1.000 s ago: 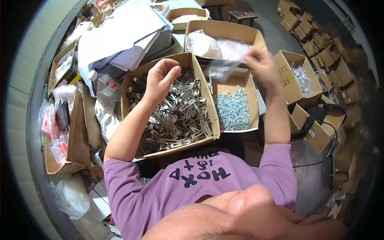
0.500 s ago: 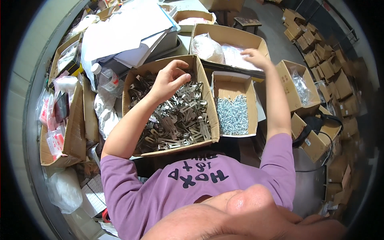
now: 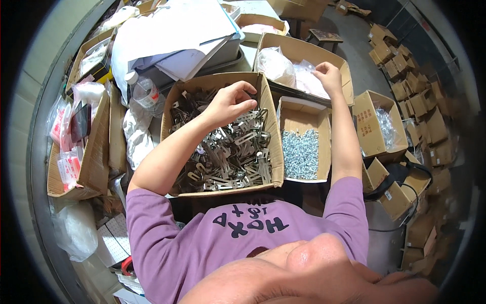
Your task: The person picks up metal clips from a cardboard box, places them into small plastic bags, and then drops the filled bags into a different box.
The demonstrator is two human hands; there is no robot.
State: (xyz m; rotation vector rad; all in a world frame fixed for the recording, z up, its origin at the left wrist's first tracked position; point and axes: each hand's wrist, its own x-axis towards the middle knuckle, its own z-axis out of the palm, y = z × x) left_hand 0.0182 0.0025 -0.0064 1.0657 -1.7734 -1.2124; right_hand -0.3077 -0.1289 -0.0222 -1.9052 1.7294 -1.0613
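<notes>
My left hand [image 3: 232, 105] hovers over a cardboard box [image 3: 277, 162] heaped with flat slotted metal brackets [image 3: 228, 152]. Its fingers are bent, the thumb stands apart from them, and nothing shows in between. Further back and to the right, my right hand [image 3: 330, 77] is at a shallow carton [image 3: 336, 57], fingertips closed at the edge of a stack of clear plastic bags [image 3: 306, 78]. A bulging clear bag [image 3: 276, 66] lies beside the stack. Below this carton, small silvery screws [image 3: 300, 154] fill the near half of a smaller box [image 3: 326, 121].
Papers [image 3: 177, 33] lie over a grey bin [image 3: 223, 63] at the back left, near a plastic bottle [image 3: 146, 96]. At far left a carton [image 3: 96, 144] holds packets and a phone [image 3: 81, 121]. On the right stand a carton with clear bags [image 3: 369, 124] and many boxes [image 3: 405, 76].
My right hand has closed its fingertips at the bags, where it was spread above them. The left hand stays over the brackets. The whole view has shifted slightly.
</notes>
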